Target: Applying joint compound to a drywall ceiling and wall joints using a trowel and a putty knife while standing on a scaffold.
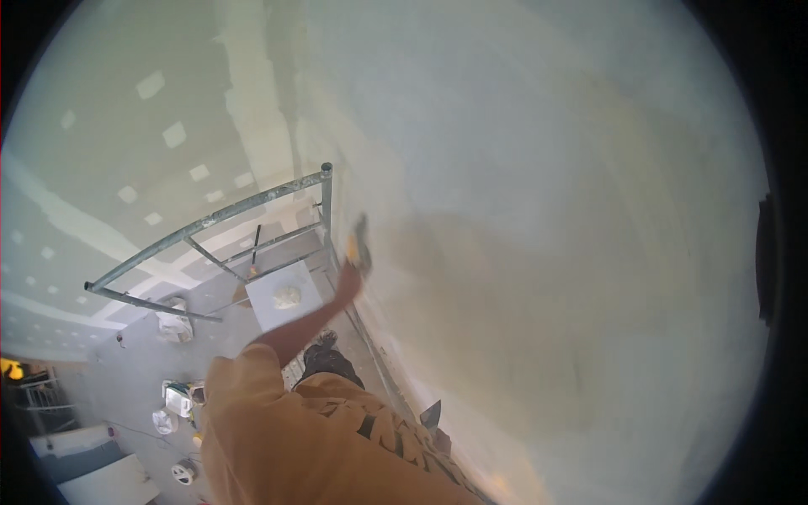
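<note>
My left arm reaches out to the wall. At its end my left hand (pixel 354 268) is closed round a plastering trowel (pixel 363 239) with a grey blade, held edge-on close to the wall (pixel 539 236); a yellow patch shows beside the grip. Low in the view, by the wall and partly behind my orange shirt, my right hand (pixel 443 439) is closed on a filling knife (pixel 431 415), whose dark pointed blade sticks up. Its handle is hidden. Left of my forearm lies a white board (pixel 263 307) bearing a lump of pale filler (pixel 287 297).
A grey metal scaffold rail (pixel 227 212) runs along the left. Below on the floor are a white bag (pixel 174 323), a white container (pixel 178 401), a round white reel (pixel 183 473) and a cable. A plasterboard surface with filled patches (pixel 174 135) rises at the upper left.
</note>
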`<state>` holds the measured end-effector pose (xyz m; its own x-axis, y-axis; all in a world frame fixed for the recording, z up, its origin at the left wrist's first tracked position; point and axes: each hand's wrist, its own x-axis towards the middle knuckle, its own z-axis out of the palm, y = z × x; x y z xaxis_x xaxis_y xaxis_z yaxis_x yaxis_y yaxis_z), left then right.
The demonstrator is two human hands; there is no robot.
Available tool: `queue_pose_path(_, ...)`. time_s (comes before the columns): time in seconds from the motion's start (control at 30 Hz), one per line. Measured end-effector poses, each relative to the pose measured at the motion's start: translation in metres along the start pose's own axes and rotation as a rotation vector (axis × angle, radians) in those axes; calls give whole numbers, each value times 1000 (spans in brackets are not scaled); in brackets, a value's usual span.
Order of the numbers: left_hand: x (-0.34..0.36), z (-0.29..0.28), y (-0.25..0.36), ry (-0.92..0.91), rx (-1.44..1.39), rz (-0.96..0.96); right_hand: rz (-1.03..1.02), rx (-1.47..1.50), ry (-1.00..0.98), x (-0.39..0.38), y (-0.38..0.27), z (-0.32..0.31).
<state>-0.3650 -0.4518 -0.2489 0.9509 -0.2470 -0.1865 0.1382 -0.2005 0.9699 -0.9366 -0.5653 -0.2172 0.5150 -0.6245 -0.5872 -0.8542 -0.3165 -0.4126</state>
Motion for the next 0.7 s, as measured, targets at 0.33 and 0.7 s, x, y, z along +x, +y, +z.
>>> queue_pose_path(0.33,331,-68,88,190,-305,297,-66,146,-55,53,-117,4)
queue_pose_path(0.7,276,-3,133,246,-161,563,-20,163,-37,68,-121,3)
